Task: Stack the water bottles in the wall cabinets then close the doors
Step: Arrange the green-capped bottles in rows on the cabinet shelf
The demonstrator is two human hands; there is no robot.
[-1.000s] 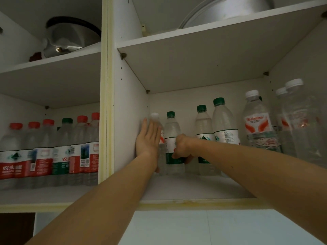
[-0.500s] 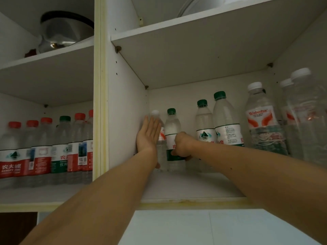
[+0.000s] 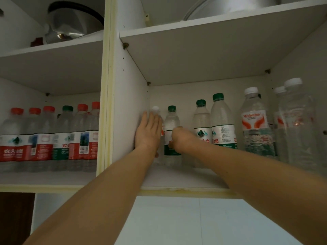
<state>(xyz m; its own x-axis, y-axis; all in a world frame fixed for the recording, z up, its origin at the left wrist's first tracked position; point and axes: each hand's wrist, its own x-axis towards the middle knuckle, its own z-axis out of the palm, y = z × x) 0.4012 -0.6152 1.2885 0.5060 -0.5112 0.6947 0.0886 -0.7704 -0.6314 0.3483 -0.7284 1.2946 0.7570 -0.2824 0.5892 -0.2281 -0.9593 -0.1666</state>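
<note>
- Head view, taking the cabinet's upright divider (image 3: 108, 96) as landmark: two open compartments show, one to its left and one to its right, each with one upper shelf and one lower shelf
- Left of the divider, on the lower shelf (image 3: 44, 177), stands a tight row of six bottles (image 3: 53, 138): five with red caps and one with a green cap, fourth from the left
- Right of the divider, on the lower shelf (image 3: 185, 177), seven bottles are visible: one white-capped bottle (image 3: 156, 110) closest to the divider wall, three green-capped bottles, and three larger clear bottles with white caps (image 3: 256, 121) farthest from the divider
- Left hand (image 3: 148, 133) is flat, fingers together and extended, laid against the white-capped bottle just right of the divider wall; it does not wrap around it
- Right hand (image 3: 182, 138) is curled around the label of the nearest green-capped bottle (image 3: 172, 131), which stands upright on the shelf just beside the white-capped one
- Two more green-capped bottles (image 3: 217, 121) stand upright farther right, touching each other
- Above, one metal pot (image 3: 70, 23) sits left of the divider and one large metal pan (image 3: 230, 6) right of it
- No cabinet door is in view
</note>
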